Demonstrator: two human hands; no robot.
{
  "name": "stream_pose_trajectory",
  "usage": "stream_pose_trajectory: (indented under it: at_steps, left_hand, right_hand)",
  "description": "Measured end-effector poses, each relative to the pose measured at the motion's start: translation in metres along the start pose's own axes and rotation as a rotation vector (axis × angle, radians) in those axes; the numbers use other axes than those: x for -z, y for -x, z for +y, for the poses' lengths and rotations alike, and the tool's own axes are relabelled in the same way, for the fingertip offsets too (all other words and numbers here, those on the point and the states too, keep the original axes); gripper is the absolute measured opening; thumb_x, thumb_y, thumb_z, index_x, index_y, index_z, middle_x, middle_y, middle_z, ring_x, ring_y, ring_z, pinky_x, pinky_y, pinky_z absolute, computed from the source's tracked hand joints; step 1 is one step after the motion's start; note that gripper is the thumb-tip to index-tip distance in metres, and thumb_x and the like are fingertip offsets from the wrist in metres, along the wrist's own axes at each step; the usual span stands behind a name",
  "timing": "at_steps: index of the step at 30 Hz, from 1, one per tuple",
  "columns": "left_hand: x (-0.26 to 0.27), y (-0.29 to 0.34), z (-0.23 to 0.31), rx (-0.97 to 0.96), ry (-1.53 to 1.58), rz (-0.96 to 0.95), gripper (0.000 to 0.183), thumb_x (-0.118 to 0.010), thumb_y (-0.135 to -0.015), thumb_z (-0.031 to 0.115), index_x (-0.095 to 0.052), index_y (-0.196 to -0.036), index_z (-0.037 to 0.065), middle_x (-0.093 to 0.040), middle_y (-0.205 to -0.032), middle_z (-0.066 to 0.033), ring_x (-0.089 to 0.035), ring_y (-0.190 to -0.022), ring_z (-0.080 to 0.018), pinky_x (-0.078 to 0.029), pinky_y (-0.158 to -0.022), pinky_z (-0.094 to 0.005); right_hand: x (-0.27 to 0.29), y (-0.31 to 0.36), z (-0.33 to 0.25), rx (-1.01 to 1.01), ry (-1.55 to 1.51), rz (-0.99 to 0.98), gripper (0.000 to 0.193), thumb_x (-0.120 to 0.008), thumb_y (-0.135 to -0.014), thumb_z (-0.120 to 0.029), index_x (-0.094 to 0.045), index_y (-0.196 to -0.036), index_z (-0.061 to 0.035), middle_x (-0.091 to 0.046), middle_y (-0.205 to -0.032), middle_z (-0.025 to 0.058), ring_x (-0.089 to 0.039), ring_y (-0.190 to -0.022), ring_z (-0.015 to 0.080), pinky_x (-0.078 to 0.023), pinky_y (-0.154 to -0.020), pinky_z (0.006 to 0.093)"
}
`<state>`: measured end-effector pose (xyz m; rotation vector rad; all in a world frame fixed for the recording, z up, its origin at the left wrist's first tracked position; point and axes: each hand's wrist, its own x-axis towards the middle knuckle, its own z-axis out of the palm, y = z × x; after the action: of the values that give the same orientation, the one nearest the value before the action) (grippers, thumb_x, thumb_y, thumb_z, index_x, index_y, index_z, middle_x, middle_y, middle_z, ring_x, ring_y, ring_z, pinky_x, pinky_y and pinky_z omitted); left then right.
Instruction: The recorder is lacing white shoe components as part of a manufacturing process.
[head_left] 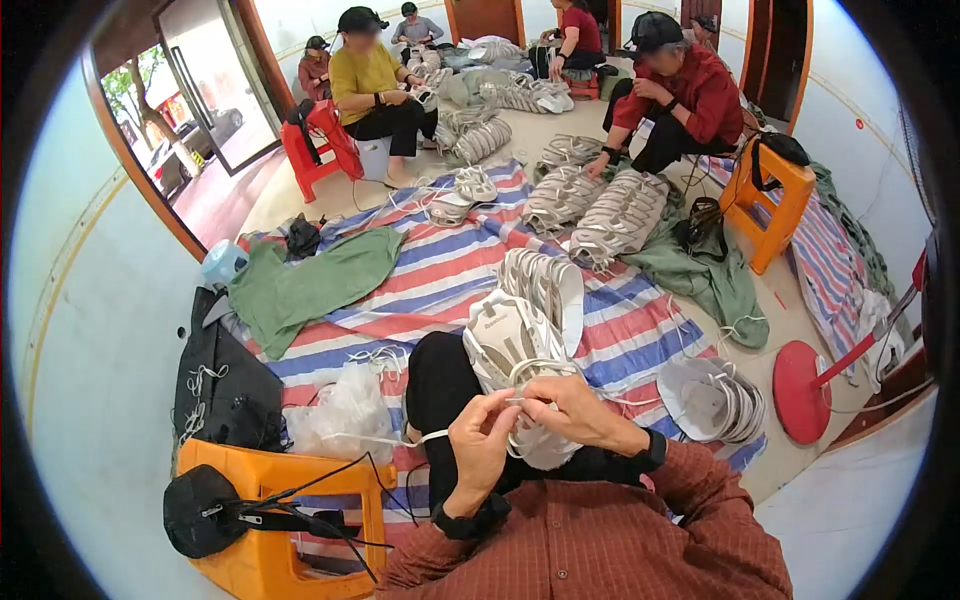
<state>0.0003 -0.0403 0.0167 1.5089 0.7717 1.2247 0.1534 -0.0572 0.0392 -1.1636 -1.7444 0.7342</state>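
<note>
A white and beige shoe upper (502,332) rests on my lap, its toe partly covered by my hands. Over its lacing area, my left hand (477,446) pinches a white shoelace (432,437), one end of which trails off to the left. Close against it, my right hand (580,412) is also closed, fingertips together on the lace. The fingers hide exactly where the lace passes through the upper. Just beyond lies a row of nested shoe uppers (545,285).
A striped sheet (440,265) covers the floor. Orange stools (235,455) stand left and far right. Nearby are a clear plastic bag (345,410), stacked pale pieces (710,400), a red round base (800,390) and green cloth (320,285). Several people sit among bundled uppers (625,215).
</note>
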Motion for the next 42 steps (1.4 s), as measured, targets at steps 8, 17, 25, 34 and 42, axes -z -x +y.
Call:
stream_pose_trajectory:
  at_steps: [8,17,25,34,42]
  left_hand:
    - [-0.001,0.0,-0.004,-0.001,0.026,0.012,0.018,-0.054,-0.081,-0.003,-0.057,-0.099,-0.002,-0.057,-0.077,-0.0034,-0.054,-0.064,-0.0083,-0.044,-0.057,-0.0194]
    - [0.004,-0.004,0.002,0.001,0.02,-0.013,0.011,-0.052,-0.084,0.0,-0.058,-0.092,-0.003,-0.057,-0.071,-0.0055,-0.056,-0.061,-0.0115,-0.045,-0.056,-0.0215]
    - [0.017,-0.021,0.032,-0.083,-0.014,-0.081,0.008,-0.056,-0.08,-0.003,-0.06,-0.087,-0.003,-0.058,-0.07,-0.0057,-0.057,-0.059,-0.0101,-0.045,-0.053,-0.0204]
    - [0.038,-0.045,0.073,-0.278,-0.153,-0.028,0.009,-0.055,-0.08,-0.004,-0.06,-0.087,-0.002,-0.057,-0.071,-0.0075,-0.057,-0.059,-0.0132,-0.044,-0.052,-0.0221]
    - [0.109,-0.111,0.085,-0.27,0.05,0.228,0.014,-0.052,-0.086,0.007,-0.056,-0.094,-0.004,-0.055,-0.073,-0.0059,-0.053,-0.061,-0.013,-0.045,-0.056,-0.0225]
  right_hand:
    - [0.003,0.001,-0.005,-0.088,-0.013,-0.093,0.018,-0.047,-0.08,-0.013,-0.052,-0.07,0.0,-0.055,-0.058,0.0085,-0.055,-0.054,0.0179,-0.042,-0.052,0.0304]
    - [0.004,0.0,-0.004,-0.042,-0.039,-0.086,0.019,-0.046,-0.085,-0.016,-0.053,-0.075,-0.0005,-0.051,-0.057,0.01,-0.053,-0.051,0.0201,-0.041,-0.05,0.0303]
    - [0.027,-0.011,-0.027,0.041,0.07,-0.144,0.021,-0.051,-0.086,-0.02,-0.056,-0.082,0.0002,-0.054,-0.065,0.0127,-0.053,-0.057,0.0242,-0.041,-0.054,0.0319]
    - [0.056,-0.009,-0.05,-0.027,-0.113,-0.261,0.021,-0.055,-0.085,-0.019,-0.06,-0.089,0.0009,-0.059,-0.069,0.0087,-0.053,-0.062,0.0133,-0.042,-0.057,0.0284]
    - [0.097,0.004,-0.044,-0.2,-0.215,-0.304,0.028,-0.049,-0.089,-0.025,-0.063,-0.092,-0.0016,-0.048,-0.064,-0.0022,-0.041,-0.056,0.0046,-0.033,-0.048,0.0206]
